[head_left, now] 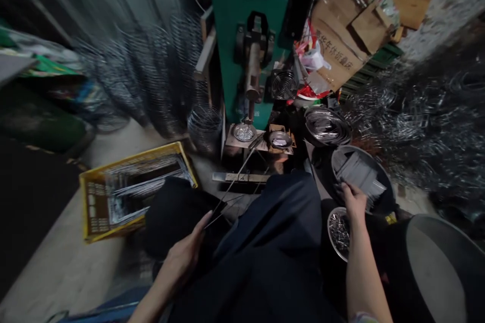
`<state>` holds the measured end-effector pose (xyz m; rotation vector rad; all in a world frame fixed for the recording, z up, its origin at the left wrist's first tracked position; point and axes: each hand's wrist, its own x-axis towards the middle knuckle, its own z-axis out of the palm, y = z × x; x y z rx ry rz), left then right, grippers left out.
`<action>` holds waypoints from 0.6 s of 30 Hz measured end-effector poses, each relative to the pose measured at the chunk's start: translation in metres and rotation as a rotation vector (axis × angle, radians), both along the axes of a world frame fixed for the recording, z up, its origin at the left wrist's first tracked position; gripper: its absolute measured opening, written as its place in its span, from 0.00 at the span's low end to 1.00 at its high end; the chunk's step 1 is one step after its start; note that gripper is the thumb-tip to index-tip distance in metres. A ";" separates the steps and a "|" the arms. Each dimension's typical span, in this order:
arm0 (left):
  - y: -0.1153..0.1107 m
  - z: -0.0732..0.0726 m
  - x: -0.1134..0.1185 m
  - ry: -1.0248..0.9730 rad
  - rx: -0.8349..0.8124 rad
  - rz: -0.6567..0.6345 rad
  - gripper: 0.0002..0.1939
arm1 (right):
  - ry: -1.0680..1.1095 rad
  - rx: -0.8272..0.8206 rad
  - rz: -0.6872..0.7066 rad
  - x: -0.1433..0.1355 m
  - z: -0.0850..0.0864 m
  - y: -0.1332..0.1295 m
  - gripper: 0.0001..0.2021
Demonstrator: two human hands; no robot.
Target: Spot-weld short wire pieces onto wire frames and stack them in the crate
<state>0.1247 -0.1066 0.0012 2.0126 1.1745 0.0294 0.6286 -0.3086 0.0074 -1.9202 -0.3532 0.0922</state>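
Observation:
Thin wire frame [239, 174] slants from the foot of the green machine down to my left hand [185, 251], whose fingers are closed on its near end. Over on the right, my right hand [352, 198] reaches to a stack of thin grey metal pieces [358, 174] in a round dark basin [388, 186]. Its fingers are bent together at the edge of the stack; what they pinch is too small to make out. Just below that hand, a round bowl [338, 232] holds small metal parts, partly covered by my forearm.
The green machine [227, 35] stands ahead, with two small dishes [244, 132] at its foot. A yellow crate [89, 212] of wire frames lies left. Wire coils [151, 70] stand behind it; cardboard [337, 35] and piled wire parts [409, 111] are at right.

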 end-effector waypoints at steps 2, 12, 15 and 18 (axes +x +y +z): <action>0.010 0.010 -0.014 0.006 -0.078 0.082 0.32 | 0.024 0.011 0.117 -0.023 0.014 -0.001 0.28; 0.015 0.025 -0.065 -0.257 -0.239 0.472 0.38 | -0.033 -0.162 0.605 -0.100 0.073 0.040 0.27; 0.012 0.031 -0.065 -0.462 -0.476 0.595 0.46 | -0.050 -0.174 0.721 -0.118 0.077 0.052 0.25; 0.011 0.035 -0.050 -0.602 -0.559 0.659 0.55 | -0.083 -0.168 0.866 -0.142 0.081 0.064 0.22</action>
